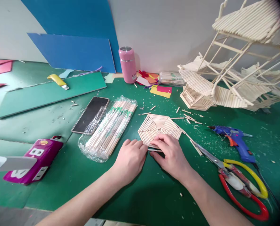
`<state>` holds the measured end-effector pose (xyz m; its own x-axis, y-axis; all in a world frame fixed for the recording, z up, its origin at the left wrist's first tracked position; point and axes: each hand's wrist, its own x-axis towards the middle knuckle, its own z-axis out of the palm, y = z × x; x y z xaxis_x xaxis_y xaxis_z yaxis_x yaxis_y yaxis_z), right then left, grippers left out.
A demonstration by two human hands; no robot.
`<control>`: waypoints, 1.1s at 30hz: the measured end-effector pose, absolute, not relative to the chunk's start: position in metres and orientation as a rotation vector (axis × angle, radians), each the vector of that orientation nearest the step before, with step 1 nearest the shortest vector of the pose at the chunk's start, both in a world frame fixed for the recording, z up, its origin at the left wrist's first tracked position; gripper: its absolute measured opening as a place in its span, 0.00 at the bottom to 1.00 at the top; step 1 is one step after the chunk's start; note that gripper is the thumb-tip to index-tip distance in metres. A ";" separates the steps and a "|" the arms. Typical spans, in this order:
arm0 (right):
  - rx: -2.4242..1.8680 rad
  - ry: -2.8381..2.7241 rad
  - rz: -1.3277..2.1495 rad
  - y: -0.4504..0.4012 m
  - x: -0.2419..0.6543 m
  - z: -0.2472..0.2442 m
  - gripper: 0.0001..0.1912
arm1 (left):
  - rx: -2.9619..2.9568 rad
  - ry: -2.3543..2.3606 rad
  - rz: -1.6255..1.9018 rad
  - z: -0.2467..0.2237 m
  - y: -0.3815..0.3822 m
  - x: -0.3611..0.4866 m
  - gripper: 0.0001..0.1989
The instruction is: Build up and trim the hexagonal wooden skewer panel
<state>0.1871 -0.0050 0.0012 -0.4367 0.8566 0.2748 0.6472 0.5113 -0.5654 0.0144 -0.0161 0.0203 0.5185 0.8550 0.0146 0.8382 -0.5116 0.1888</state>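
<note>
A hexagonal panel of wooden sticks, laid in rings around a small centre, lies flat on the green table. Along its near edge is a single thin stick. My left hand is curled closed at the stick's left end, fingertips mostly hidden. From the right, my right hand pinches the same stick between thumb and fingers, its knuckles over the panel's near edge. Left of the panel lies a clear plastic pack of wooden sticks. Scissors with red and yellow handles rest to the right, blades towards the panel.
A blue glue gun lies at right, below a stick-built pavilion model. A phone, purple power strip, yellow cutter and pink flask stand or lie around. Stick scraps litter the table.
</note>
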 end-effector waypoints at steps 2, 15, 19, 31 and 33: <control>-1.226 -2.220 0.521 -0.005 0.187 0.001 0.10 | 2.533 1.482 0.190 0.020 -0.016 0.015 0.08; -1.224 -2.226 0.551 -0.005 0.187 0.002 0.11 | 2.356 1.714 0.423 0.027 -0.013 -0.001 0.11; -1.229 -2.223 0.544 -0.003 0.188 0.000 0.11 | 2.339 1.681 0.652 0.043 -0.016 -0.014 0.13; -1.255 -2.220 0.543 -0.004 0.187 0.002 0.11 | 2.037 2.089 1.474 0.077 -0.046 -0.035 0.03; -1.252 -2.222 0.538 -0.004 0.188 0.002 0.11 | 2.180 1.964 1.350 0.069 -0.045 -0.030 0.04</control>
